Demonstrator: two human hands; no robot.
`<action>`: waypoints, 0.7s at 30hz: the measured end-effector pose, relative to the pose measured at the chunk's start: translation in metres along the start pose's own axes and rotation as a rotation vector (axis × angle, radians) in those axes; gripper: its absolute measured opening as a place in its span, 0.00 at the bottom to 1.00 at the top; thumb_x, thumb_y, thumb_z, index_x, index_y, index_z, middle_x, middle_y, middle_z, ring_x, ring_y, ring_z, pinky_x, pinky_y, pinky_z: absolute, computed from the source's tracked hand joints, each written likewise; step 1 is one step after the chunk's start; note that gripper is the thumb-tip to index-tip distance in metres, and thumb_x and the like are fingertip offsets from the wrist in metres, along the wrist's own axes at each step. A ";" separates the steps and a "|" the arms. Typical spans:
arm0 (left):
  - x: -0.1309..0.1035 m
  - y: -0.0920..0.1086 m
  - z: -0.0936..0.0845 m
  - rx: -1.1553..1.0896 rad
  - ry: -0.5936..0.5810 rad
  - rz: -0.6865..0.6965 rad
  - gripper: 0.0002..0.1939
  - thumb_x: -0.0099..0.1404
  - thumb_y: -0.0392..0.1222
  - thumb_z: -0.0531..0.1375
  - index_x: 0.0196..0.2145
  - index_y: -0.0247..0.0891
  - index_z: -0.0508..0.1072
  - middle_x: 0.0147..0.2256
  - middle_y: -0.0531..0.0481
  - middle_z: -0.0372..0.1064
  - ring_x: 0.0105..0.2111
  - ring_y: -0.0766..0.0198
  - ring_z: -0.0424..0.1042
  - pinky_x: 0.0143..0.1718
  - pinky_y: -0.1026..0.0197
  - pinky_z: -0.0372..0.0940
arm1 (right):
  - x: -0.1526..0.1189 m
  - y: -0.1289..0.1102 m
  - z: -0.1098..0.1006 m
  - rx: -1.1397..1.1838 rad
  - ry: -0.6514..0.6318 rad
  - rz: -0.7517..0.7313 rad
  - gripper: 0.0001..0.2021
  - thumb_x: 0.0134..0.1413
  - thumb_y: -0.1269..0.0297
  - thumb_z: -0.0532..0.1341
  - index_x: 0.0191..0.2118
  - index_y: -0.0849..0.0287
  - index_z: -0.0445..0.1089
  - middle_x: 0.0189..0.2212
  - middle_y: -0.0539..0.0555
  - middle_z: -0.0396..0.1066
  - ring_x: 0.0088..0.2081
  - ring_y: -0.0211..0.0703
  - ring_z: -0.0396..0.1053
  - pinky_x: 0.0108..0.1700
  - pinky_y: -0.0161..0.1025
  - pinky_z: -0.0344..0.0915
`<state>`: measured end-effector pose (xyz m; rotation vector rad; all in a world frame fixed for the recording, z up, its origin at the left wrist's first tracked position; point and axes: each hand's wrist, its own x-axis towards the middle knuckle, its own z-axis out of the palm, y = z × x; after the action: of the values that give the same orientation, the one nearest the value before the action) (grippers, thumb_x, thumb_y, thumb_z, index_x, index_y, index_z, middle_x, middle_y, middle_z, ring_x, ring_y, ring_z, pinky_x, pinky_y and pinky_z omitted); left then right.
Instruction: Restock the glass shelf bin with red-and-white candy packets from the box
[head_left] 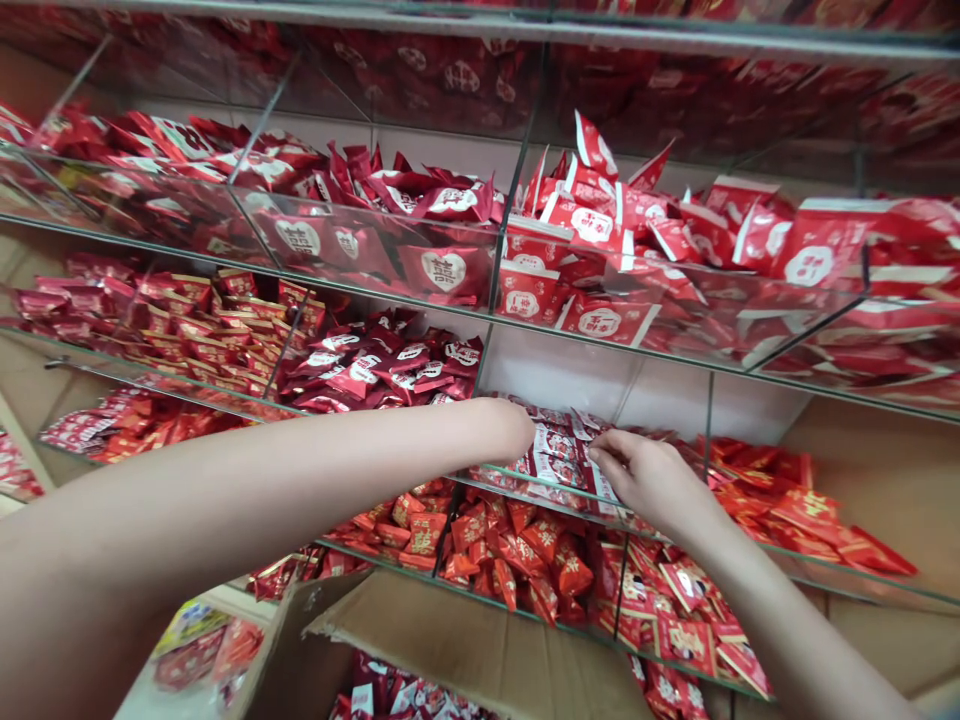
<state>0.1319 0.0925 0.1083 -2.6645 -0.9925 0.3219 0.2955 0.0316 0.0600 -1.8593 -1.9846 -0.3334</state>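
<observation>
The left hand (513,430) and right hand (646,472) are apart, both at the white-and-red packets (555,470) above the cardboard box (480,625); I can't tell if either grips one. Orange-red packets (424,535) sit just above the box, dark red packets (412,697) inside it.

- The left hand's (516,430) fingers were hidden beyond the wrist, near the front edge of the shelf (540,499).
- The cardboard box (480,640) was cut off below.
</observation>
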 end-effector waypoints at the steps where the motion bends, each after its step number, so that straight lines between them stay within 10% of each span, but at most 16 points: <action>1: -0.001 0.001 -0.002 0.025 -0.031 0.005 0.14 0.43 0.26 0.62 0.31 0.32 0.76 0.31 0.37 0.76 0.34 0.51 0.73 0.37 0.58 0.66 | 0.000 0.000 0.000 0.003 0.010 -0.004 0.12 0.53 0.61 0.49 0.32 0.54 0.68 0.31 0.53 0.74 0.34 0.46 0.71 0.33 0.38 0.60; 21: -0.001 0.004 -0.005 0.065 -0.101 0.015 0.19 0.44 0.27 0.62 0.38 0.24 0.73 0.36 0.32 0.74 0.37 0.46 0.72 0.39 0.54 0.66 | 0.008 -0.008 -0.008 0.180 -0.152 -0.153 0.10 0.49 0.61 0.54 0.31 0.55 0.71 0.30 0.51 0.74 0.33 0.42 0.69 0.37 0.37 0.61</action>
<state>0.1351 0.0884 0.1121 -2.6210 -0.9737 0.4874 0.2885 0.0347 0.0711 -1.6688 -2.1849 -0.0539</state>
